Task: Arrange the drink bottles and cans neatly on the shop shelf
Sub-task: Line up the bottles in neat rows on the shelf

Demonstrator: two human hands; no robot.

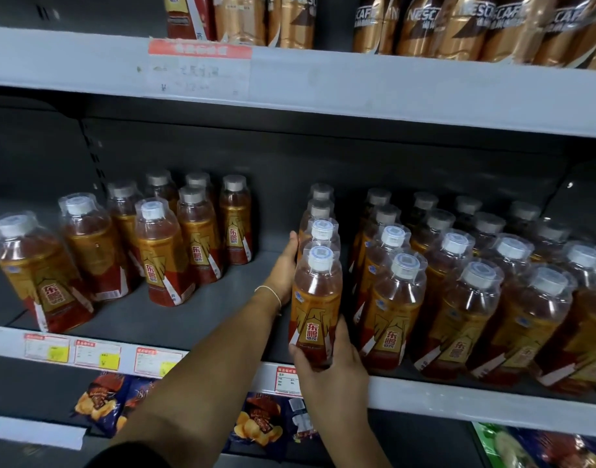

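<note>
amber front bottle stands at the lip of the middle shelf, my right hand wrapped round its base. my left hand lies against the bottle behind, fingers hidden, grip untellable.

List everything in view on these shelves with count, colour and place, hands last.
Left bottle group: about eight, amber with gold-red labels, left of the middle shelf.
Right bottle rows: about twenty, same colours, right of the middle shelf.
Front bottle: one, same colours, head of the leftmost right row.
Coffee bottles: several, gold-brown, top shelf.
Red-labelled bottle: one, top shelf, left of the coffee.
Price tags: four, white and red, middle shelf's front edge.
Crisp packets: several, dark blue, shelf below.
Middle shelf: one, grey.
Left hand: flat against that row's side.
Right hand: grips the front bottle's base.
</note>
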